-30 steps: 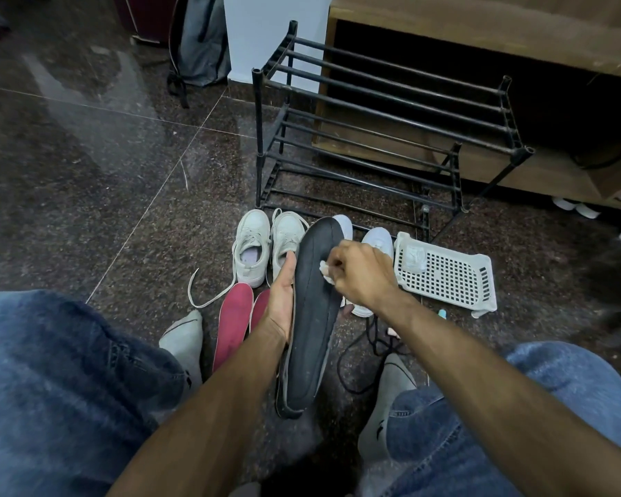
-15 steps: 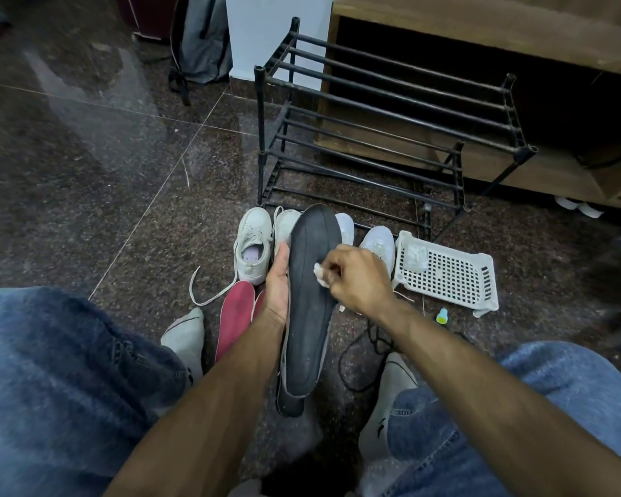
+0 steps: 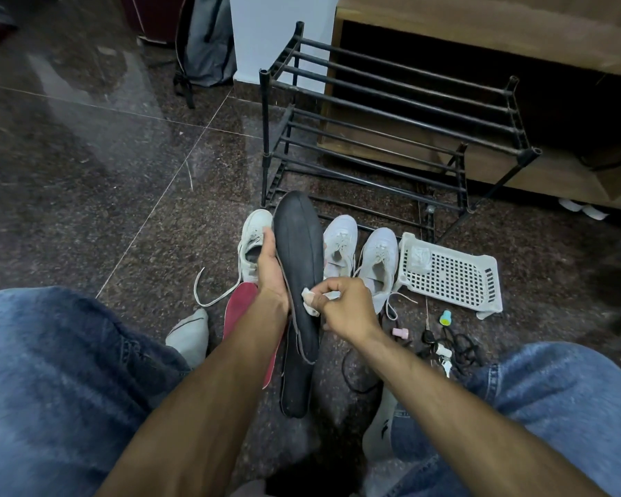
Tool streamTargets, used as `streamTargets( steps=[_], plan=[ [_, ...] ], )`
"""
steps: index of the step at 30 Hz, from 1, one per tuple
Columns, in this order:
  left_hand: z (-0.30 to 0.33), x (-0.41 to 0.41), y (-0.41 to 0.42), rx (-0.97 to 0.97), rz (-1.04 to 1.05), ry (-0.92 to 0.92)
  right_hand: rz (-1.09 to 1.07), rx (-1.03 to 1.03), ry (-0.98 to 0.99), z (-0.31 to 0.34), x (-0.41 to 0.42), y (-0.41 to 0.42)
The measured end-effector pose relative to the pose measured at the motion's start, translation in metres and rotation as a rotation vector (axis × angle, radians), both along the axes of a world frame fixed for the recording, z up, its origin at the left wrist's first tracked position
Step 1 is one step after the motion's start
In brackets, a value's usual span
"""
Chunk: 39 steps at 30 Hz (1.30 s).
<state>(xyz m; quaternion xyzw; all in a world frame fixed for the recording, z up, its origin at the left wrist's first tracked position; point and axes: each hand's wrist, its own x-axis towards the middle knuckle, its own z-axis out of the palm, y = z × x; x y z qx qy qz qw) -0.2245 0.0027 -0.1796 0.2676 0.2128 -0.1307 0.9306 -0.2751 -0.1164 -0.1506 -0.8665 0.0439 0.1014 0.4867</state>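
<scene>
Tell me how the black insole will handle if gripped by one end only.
Probably bendy: the black insole is thin and flat, and the left hand braces its edge while the right hand presses a white cloth on it. Likely light: one hand holds it up. Flat, so unlikely to roll.

Left grip (image 3: 271,278): fingers out of sight behind the black insole (image 3: 296,245). Right grip (image 3: 341,306): fingertips cover most of the white wad (image 3: 309,297); material indeterminate. Second dark insole (image 3: 294,385): upper end hidden beneath the first; whether it is held cannot be told. Red insole (image 3: 242,299): largely covered by the left forearm. White shoe (image 3: 253,231): heel obscured by the left grip. Backpack (image 3: 208,41): cut off by the top edge. Wooden cabinet (image 3: 481,23): cut off by the top and right edges. Pink bottle (image 3: 398,332), green-capped bottle (image 3: 444,317) and packet (image 3: 421,256) in the basket (image 3: 495,281): too small to read. Cable tangle (image 3: 456,347): plugs unidentifiable.
</scene>
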Motion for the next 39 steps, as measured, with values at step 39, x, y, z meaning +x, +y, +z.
streamTargets(
  steps=[39],
  plan=[
    [-0.022,-0.040,-0.025,-0.156,-0.202,0.046,0.374,-0.700,-0.305,0.024,0.044,-0.013]
  ],
)
